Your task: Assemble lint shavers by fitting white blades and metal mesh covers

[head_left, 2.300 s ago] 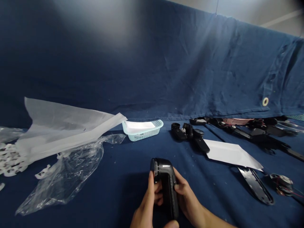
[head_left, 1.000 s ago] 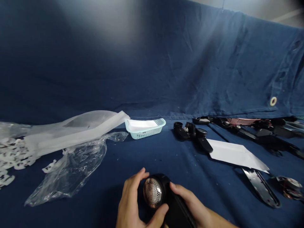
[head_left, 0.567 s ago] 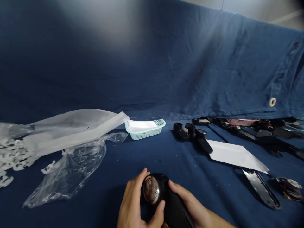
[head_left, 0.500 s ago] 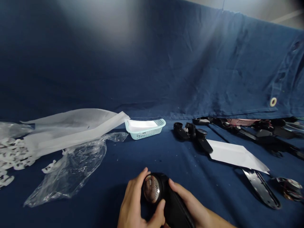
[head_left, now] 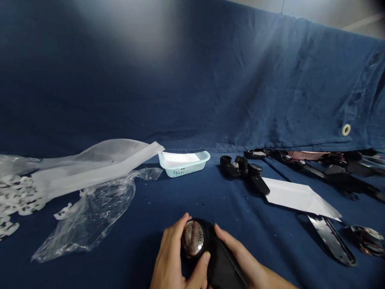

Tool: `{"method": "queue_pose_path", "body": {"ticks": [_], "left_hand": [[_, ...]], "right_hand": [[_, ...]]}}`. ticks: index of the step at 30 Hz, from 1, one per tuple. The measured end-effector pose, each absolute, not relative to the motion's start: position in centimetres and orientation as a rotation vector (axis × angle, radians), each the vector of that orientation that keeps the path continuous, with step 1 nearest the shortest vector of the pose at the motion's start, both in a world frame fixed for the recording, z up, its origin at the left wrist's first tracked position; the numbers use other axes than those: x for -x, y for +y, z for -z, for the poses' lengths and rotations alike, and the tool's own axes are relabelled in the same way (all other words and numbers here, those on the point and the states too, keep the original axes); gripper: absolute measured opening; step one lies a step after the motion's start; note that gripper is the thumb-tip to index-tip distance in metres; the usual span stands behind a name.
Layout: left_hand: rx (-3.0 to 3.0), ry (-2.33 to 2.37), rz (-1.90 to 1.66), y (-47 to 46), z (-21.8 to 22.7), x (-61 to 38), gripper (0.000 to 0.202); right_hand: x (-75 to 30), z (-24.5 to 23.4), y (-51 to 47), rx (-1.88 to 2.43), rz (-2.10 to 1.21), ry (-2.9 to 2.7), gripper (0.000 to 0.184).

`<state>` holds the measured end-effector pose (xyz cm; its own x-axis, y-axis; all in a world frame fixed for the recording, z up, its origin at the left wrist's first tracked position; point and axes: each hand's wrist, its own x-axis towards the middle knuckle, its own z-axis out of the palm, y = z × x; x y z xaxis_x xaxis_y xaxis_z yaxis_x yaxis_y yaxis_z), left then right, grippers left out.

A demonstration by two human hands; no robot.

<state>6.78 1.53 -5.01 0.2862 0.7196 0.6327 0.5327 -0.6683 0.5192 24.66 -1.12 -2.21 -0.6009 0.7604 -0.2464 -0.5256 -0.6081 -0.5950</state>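
Note:
At the bottom middle of the head view, a black fabric shaver (head_left: 221, 259) is held between both hands. Its round, perforated metal head (head_left: 193, 238) faces up and to the left. My left hand (head_left: 172, 257) curls round the head end, fingers on the far side and thumb on the near rim. Along the body's right side, my right hand (head_left: 245, 257) grips it, with the thumb near the top edge. The lower end of the body runs out of the picture, and the right fingers are mostly hidden beneath it.
Ahead stands a light-blue basket (head_left: 186, 170) holding white paper. Left lie a clear plastic bag (head_left: 99, 216), a translucent sheet (head_left: 87, 172) and several white plastic parts (head_left: 19, 196). To the right are black shaver parts (head_left: 258, 180), white paper (head_left: 300, 196) and a glossy black shell (head_left: 332, 241).
The fabric shaver has turned very slightly in my hands, and the reflection on its metal head differs. Both hands keep their grip; the surroundings look the same.

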Motion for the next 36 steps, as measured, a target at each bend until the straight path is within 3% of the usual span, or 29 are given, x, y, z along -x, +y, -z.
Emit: {"method": "queue_pose_path", "body": {"ticks": [7, 11, 18, 24, 36], "left_hand": [[-2.262, 1.001, -1.449, 1.7, 4.4, -6.3, 0.063], [-2.050, 0.968, -1.324, 1.7, 4.2, -5.9, 0.068], [-1.764, 1.021, -1.100, 2.2, 3.8, -6.5, 0.043], [-1.519, 0.949, -0.967, 2.0, 3.8, -6.9, 0.045], [-1.661, 0.945, -0.946, 2.4, 3.6, -6.4, 0.042]], "right_hand": [[-23.8, 3.2, -0.9, 0.624, -2.148, -0.600, 0.040], [-23.9, 3.2, -1.7, 0.626, -2.105, -0.609, 0.043], [-24.0, 3.3, -1.1, 0.576, -2.060, -0.692, 0.061], [-24.6, 4.6, -0.2, 0.598, -2.031, -0.809, 0.065], [-24.2, 3.1, -1.1, 0.603, -2.093, -0.717, 0.069]]}}
